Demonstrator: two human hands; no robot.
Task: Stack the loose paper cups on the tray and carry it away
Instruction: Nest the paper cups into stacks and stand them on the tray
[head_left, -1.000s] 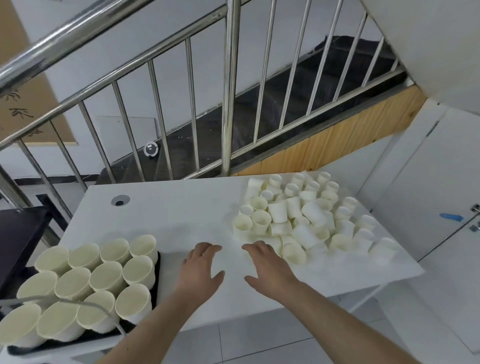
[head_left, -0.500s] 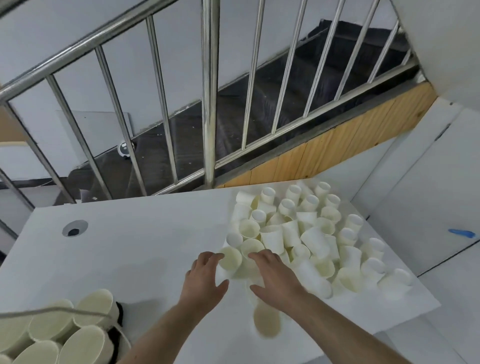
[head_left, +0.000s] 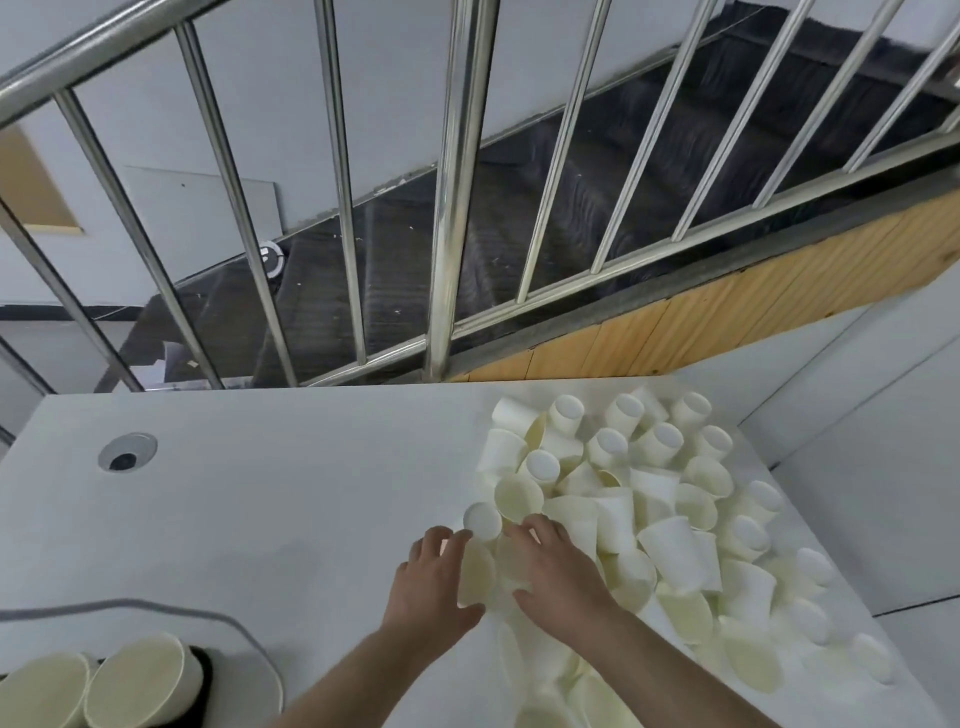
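Far left, bottom corner: black tray just peeking in, two upright cups on tray showing, mouths up. A grey cable loops over the white table above it. Cable hole further back on the left.

Centre: left hand, fingers spread and fairly straight, lying against the left side of a tipped cup. No curl round it that I can see, so touching, not gripping. Right hand just beside, palm down, fingers loosely bent over the near edge of the heap; what sits under the palm is hidden, can't tell if it pinches anything. Tipped cup lies between the two hands, on its side, mouth toward the person, long axis running roughly away from them.

Right: loose cups, a jumbled pile, some on their sides, some upside down with bases up, touching and overlapping, spilling toward the table's near right edge. Stair railing behind.

Key relation, judged: pile is dead ahead and right of both hands, tray well apart to the left. Left hand nearer the tray, right hand nearer the pile. Cups point in every direction, so each likely needs turning before nesting. Stacking barely begun here.
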